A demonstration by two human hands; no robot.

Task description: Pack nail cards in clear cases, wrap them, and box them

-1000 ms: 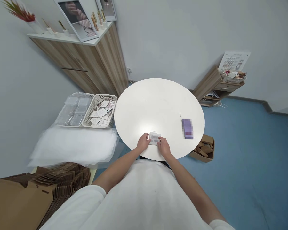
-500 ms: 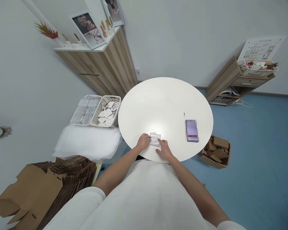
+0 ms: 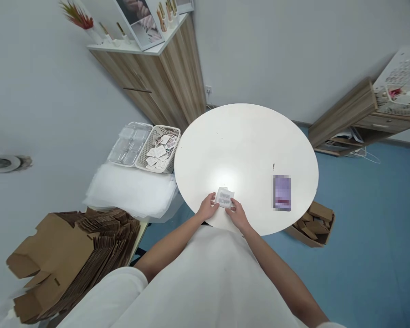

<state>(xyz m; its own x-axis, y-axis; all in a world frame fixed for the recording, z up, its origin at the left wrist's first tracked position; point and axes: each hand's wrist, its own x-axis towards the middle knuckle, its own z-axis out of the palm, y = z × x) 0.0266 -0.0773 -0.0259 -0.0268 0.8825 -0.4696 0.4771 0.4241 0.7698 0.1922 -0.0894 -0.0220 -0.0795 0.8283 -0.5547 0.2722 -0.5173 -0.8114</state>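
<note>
At the rounded white table (image 3: 246, 136), your left hand (image 3: 207, 207) and right hand (image 3: 238, 215) pinch the squarish translucent packet (image 3: 224, 197), now slightly turned, so its grey contents (image 3: 224, 201) show more clearly.

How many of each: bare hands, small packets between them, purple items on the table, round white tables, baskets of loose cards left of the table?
Bare hands: 2 (left hand, right hand)
Small packet: 1
Purple item: 1
Round white table: 1
Basket of loose cards: 1
Total: 6
</note>
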